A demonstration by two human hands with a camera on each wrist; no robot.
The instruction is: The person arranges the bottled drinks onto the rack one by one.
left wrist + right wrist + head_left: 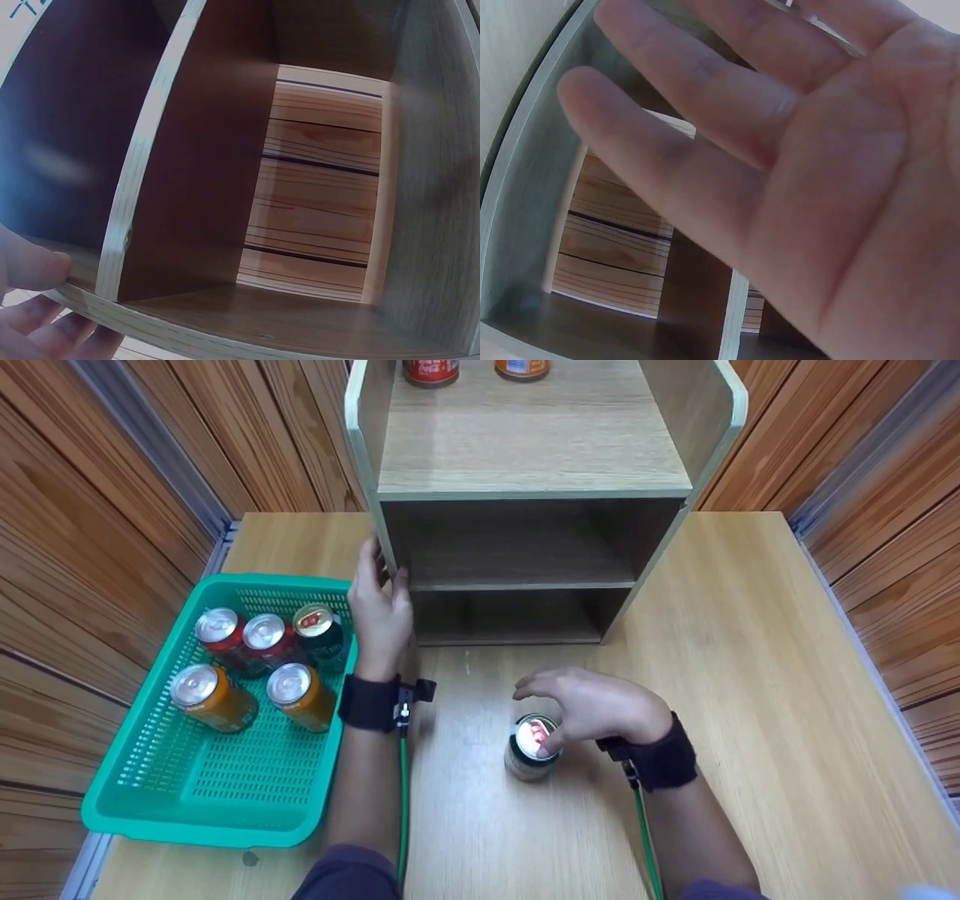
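Stock status: two cans (430, 370) shelved atop wooden shelf unit (525, 457); five cans (259, 664) remaining in green basket (150, 802); one can (531, 746) on tabletop (750, 697) under loosely spread, ungripping right hand (592, 706); shelf unit's left edge gripped by left hand (379, 611).

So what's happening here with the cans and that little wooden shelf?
A person sits at a wooden table. Their left hand holds the front left edge of a small wooden shelf unit. Their right hand hovers with relaxed fingers just over a can standing upright on the table in front of the shelf. Five more cans stand in a green basket on the left, and two sit on the shelf's top level.
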